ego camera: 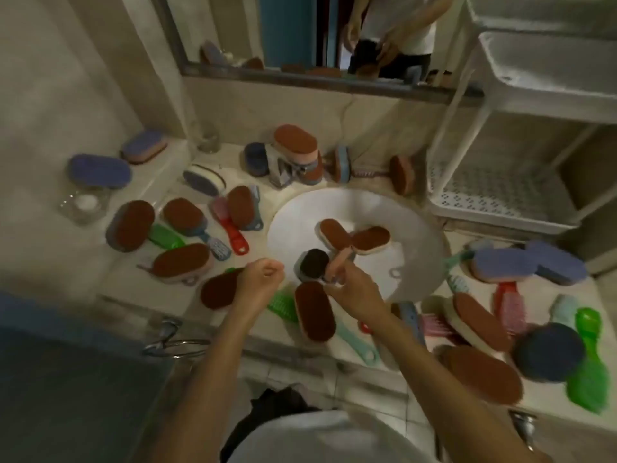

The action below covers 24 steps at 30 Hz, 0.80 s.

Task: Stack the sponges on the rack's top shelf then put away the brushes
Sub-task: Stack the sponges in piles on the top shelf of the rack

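Observation:
Many oval sponges and plastic brushes lie round a white sink [410,228]. Two brown-topped sponges [335,233] [370,240] lie crossed in the basin beside a dark sponge [314,264]. My right hand [350,289], over the basin's near rim, grips a pink sponge [337,260] held on edge. My left hand [262,279] is curled into a fist with nothing visible in it, just above a brown sponge [217,292] on the counter. A red brush [235,233] and a green brush [589,372] lie among the sponges. The white rack [500,202] stands at the right, its shelves bare.
A mirror [300,28] hangs behind the counter, with a metal tap [283,170] below it. A glass jar [83,203] stands at the far left and a towel ring [173,345] hangs under the counter's front edge. Blue sponges [531,265] crowd the space before the rack.

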{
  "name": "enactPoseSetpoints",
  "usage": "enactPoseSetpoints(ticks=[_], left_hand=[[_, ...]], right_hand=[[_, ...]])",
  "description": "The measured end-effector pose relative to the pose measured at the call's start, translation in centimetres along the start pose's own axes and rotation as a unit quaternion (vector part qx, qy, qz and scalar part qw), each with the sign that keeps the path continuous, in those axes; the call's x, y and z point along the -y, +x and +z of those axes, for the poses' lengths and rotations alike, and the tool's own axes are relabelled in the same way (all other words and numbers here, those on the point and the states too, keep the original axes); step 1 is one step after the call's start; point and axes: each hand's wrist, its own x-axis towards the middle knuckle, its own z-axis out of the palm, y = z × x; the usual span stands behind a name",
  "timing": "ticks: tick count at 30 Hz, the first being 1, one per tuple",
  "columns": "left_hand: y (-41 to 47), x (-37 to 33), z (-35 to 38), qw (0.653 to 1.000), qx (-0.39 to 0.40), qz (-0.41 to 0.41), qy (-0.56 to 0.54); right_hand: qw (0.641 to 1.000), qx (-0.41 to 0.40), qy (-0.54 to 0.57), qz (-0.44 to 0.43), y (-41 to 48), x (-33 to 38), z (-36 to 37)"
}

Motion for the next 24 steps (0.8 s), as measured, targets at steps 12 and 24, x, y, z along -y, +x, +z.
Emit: enactPoseSetpoints(ticks=[12,24], left_hand=[[3.4,4.9,-3.8,0.896,0.018,0.001,0.444],[3.3,-1.0,-6.2,0.959,0.08,-0.015,0.27]], right_hand=[[0.992,0.042,-0.106,0.056,0.3,1.9,5.5],[0.993,-0.041,0.029,0.11,0.4,3.6,1.5]])
